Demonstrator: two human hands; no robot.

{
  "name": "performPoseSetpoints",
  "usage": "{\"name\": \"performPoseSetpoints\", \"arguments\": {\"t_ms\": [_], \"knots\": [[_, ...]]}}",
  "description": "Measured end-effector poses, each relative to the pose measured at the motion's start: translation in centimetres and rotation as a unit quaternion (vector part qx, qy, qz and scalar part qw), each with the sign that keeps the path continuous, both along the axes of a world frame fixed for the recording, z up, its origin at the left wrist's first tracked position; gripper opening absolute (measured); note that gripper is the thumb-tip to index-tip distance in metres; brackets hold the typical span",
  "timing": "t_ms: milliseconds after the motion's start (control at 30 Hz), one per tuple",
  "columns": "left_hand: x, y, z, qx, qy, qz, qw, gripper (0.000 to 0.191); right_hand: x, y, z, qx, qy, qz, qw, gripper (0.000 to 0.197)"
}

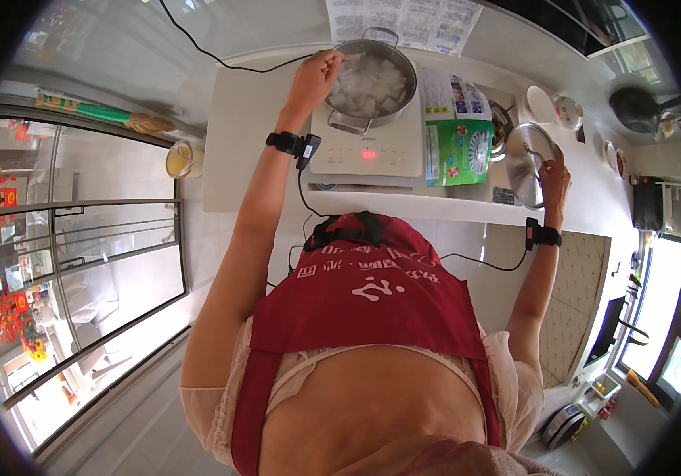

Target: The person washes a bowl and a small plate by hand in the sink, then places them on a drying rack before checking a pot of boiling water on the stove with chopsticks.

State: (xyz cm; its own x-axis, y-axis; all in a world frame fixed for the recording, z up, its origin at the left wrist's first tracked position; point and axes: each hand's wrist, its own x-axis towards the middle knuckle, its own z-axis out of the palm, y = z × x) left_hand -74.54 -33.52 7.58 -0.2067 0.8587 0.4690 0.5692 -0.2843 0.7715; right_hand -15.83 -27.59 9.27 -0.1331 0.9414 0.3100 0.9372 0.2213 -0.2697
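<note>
My left hand [318,74] is over the left rim of a two-handled metal pot [370,122]. Its fingers are pinched around a thin pale item [353,58], too blurred to identify, that points into the pot. Pale chunks [370,83] fill the pot, partly veiled by steam. Under the pot is a white Midea induction cooker [340,154] with a lit red display. Off to the right, my right hand [556,178] grips a round metal lid [519,172] near its handle. The lid is tilted above the counter's front edge; whether it touches the counter, I cannot tell.
A green printed packet or sheet [456,152] lies right of the cooker, beside a gas burner [498,128]. Bowls [538,105] stand at the back right, near a dark wok [635,109]. A black cord [227,64] runs behind the pot. A yellowish container [179,160] is left.
</note>
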Motion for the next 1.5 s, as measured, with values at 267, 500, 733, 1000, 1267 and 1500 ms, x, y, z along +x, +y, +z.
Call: {"name": "performPoseSetpoints", "arguments": {"t_ms": [267,500,733,1000,1267,1500], "knots": [[0.9,-1.8,1.3,-0.103,-0.078,-0.088,0.988,0.022,-0.7,-0.9,0.9,-0.023,0.0,-0.017,1.0,0.057],[-0.4,-0.8,-0.6,-0.03,-0.001,-0.005,1.0,0.021,-0.4,-0.4,0.6,0.0,-0.022,0.003,1.0,0.059],[0.7,-1.6,1.0,-0.019,-0.041,-0.006,0.999,0.017,-0.5,-0.7,0.8,0.029,-0.021,0.028,0.999,0.06],[1.3,-0.6,0.3,-0.017,0.011,-0.05,0.999,0.019,-3.1,-0.8,2.6,0.014,-0.017,0.041,0.999,0.061],[0.8,-2.6,2.8,0.014,-0.194,-0.021,0.981,0.022,-5.2,-1.5,4.7,0.012,-0.019,0.045,0.999,0.06],[-0.5,-5.0,2.4,0.034,-0.209,0.065,0.975,0.027,-9.7,-1.1,7.5,-0.003,-0.012,0.093,0.996,0.06]]}}
